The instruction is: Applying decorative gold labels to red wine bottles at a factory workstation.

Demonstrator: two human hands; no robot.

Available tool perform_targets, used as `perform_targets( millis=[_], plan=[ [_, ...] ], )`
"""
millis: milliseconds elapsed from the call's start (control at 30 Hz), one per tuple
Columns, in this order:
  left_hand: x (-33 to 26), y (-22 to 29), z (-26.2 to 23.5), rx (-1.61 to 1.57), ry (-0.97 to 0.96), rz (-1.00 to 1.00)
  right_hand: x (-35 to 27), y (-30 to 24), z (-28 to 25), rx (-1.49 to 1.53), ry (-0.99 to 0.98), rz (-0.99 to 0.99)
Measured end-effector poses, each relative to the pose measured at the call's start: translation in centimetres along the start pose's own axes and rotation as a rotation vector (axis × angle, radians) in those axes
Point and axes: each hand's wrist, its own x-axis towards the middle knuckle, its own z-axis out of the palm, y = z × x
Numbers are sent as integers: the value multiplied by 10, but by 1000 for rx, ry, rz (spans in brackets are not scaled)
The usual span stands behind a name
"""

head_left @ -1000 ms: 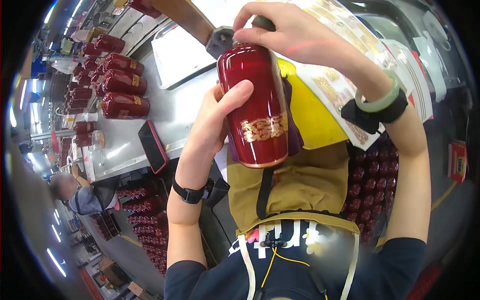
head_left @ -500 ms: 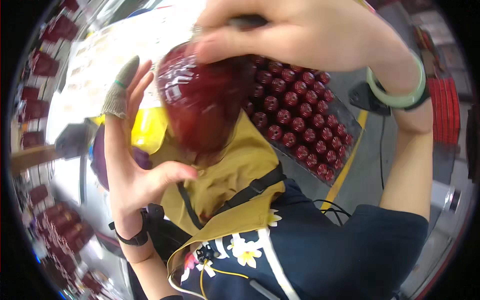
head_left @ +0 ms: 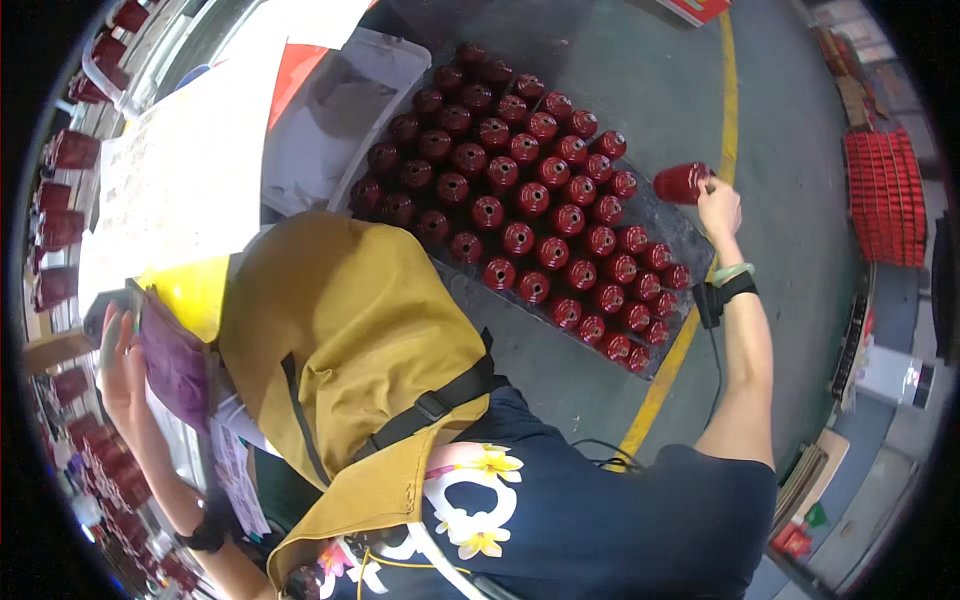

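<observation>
Out at the right, my right hand is closed on one end of a dark red, glossy jar-shaped piece. The piece is tipped on its side above the far right part of a dark board. On that board stand rows of like red pieces, most showing a domed top with a small hole. At the left, my left hand has its fingers stretched upward, with a cover on one finger. It is beside a dark grey angular block and purple cloth; whether it touches the block is unclear.
A pale plastic bin stands behind the board. Printed sheets and a yellow piece lie on the left worktable. Stacked red items stand far right. A yellow line crosses the floor, and a cable hangs from my right wrist.
The red piece went from in front of my chest out to the right in my right hand. My left hand moved down and left, and my body turned so the whole board shows.
</observation>
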Motion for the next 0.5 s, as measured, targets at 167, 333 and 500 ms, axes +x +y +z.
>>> perform_targets(
  millis=[167, 333, 500],
  plan=[
    [-74, -49, -72, 223, 372, -221, 31, 54, 118, 35, -65, 214],
    [-142, -115, -128, 203, 453, -388, 40, 64, 186, 53, -156, 362],
    [-190, -157, -187, 293, 502, -502, 36, 61, 234, 67, -234, 391]
  ],
)
